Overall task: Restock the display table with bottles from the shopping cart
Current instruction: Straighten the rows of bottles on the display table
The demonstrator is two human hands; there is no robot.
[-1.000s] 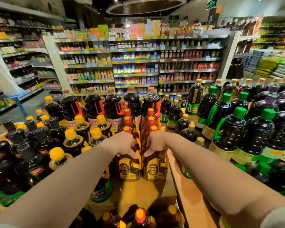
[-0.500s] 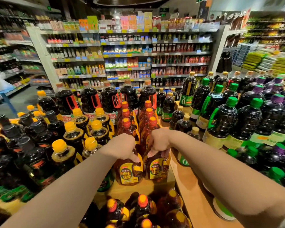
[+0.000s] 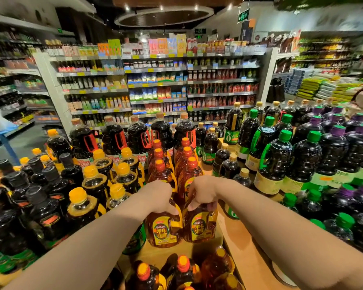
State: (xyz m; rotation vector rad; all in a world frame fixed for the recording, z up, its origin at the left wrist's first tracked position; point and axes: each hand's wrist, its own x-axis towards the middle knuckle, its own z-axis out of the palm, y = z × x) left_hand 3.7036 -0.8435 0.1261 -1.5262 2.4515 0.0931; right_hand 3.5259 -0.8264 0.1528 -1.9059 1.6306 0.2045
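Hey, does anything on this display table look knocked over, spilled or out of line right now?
Nothing stands out. The two amber bottles, one held by the left hand and one by the right hand, stand upright side by side on the wooden table, in line with the orange-capped row behind. No spills show.

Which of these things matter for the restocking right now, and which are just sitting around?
In the job:
left hand gripping left amber bottle
right hand gripping right amber bottle
display table
amber bottles below

Just around:
green-cap bottles
yellow-cap bottles
back shelves
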